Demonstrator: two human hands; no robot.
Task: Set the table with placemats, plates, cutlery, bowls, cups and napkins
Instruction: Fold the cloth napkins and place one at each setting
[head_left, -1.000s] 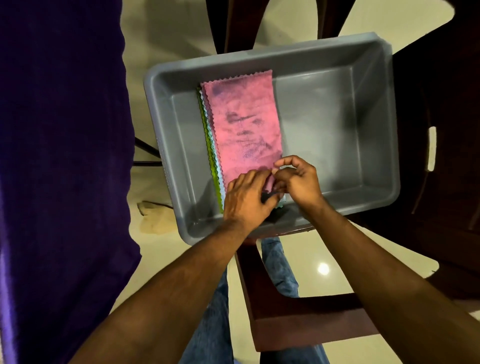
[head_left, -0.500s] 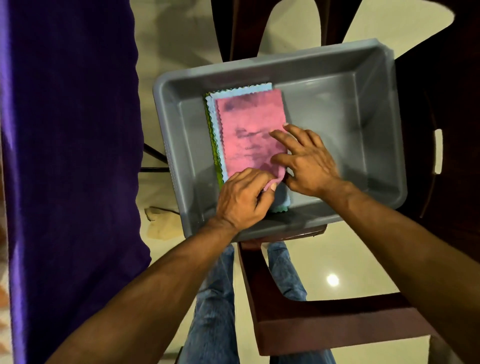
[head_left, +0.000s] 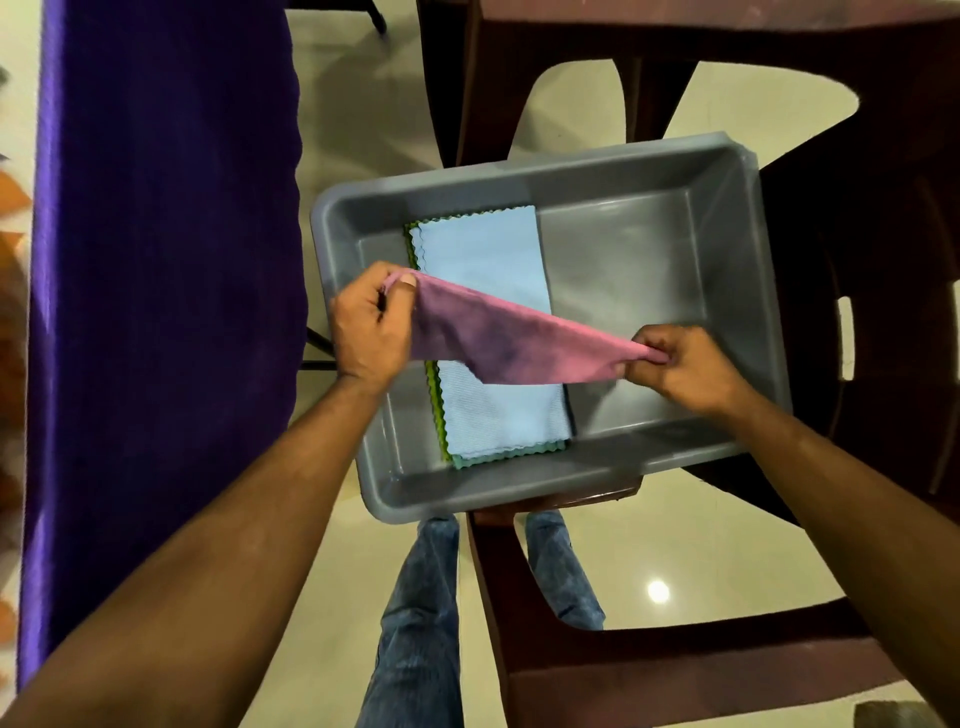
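I pinch the pink napkin (head_left: 509, 340) at two ends: left hand (head_left: 371, 325) clamps one corner between thumb and fingers, right hand (head_left: 685, 366) pinches the opposite end. Napkin hangs stretched between them, just above the grey bin (head_left: 737, 291), over the stack's middle.

To do this step well: keep both pinches firm, lift straight up so the sagging lower edge clears the near wall, don't drag the blue napkin (head_left: 488, 260) below. I'd judge one hand can let go once clear.

Blue napkin lies flat on top of the stack by the bin's left wall, green napkins (head_left: 435, 405) showing at its left and near edges. Right half of the bin bottom is bare.

Around: bin sits on a dark brown chair (head_left: 675, 670), another chair (head_left: 597, 47) beyond. Purple tabletop (head_left: 156, 260) to my left, close beside the bin. My legs (head_left: 415, 623) below. Chair back and bin rim are the only likely snags.
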